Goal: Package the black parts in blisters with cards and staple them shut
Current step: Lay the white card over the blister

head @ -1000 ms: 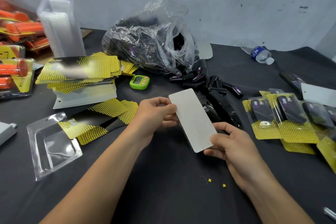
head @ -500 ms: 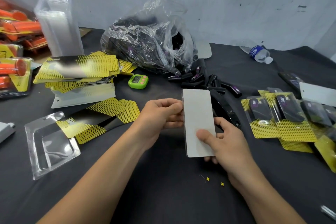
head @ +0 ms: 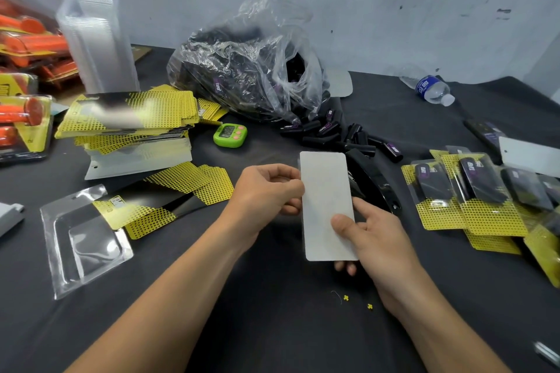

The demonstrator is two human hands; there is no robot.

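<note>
Both hands hold a card (head: 325,191) upright above the dark table, its blank grey back toward me. My left hand (head: 266,194) pinches its left edge near the top. My right hand (head: 372,236) grips its lower right part, thumb on the face. Whether a blister or part is behind the card is hidden. Loose black parts (head: 342,136) lie beyond the card, spilling from a clear plastic bag (head: 251,70). A black stapler (head: 372,182) lies just right of the card. An empty clear blister (head: 85,239) lies at the left with yellow-black cards (head: 169,200) on it.
A pile of yellow cards (head: 127,121) and a tall stack of clear blisters (head: 97,42) stand at the left, orange packaged goods (head: 24,118) further left. A green timer (head: 230,135) sits mid-table. Finished packs (head: 472,197) lie at the right, a water bottle (head: 430,89) behind.
The card turned from a slant to upright. My right hand slid up from the bottom corner onto the card's lower face, and my left hand stayed on the left edge.
</note>
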